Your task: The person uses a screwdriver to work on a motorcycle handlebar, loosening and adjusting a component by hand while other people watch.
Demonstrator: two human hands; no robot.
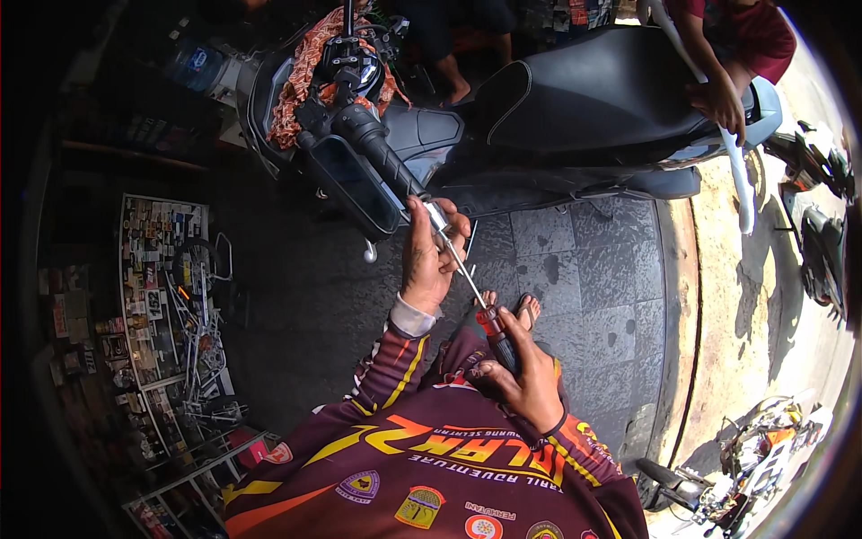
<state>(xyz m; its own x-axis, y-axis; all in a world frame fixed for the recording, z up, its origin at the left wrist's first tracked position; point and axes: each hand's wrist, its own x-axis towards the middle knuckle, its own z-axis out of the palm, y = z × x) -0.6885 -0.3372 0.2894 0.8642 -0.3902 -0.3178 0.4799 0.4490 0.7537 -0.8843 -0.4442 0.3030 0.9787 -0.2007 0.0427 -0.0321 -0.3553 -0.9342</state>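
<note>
My right hand (532, 382) is closed round the red and black handle of a screwdriver (499, 341). The screwdriver's thin shaft points up and left to a silver bar end (437, 216) on the scooter's black handlebar grip (393, 166). With thumb and fingers, my left hand (431, 268) pinches the bar end and steadies the tip end of the shaft. Whether the tip sits in a screw is hidden by my fingers. Just left of the grip hangs a black mirror (355, 184).
The scooter's long black seat (584, 90) stretches right, where another person's hand (721, 106) rests near its rear. Orange patterned cloth (301, 85) drapes the front. A display rack (162, 287) stands left on the dark tiled floor (575, 305). More motorcycles (822, 251) stand at right.
</note>
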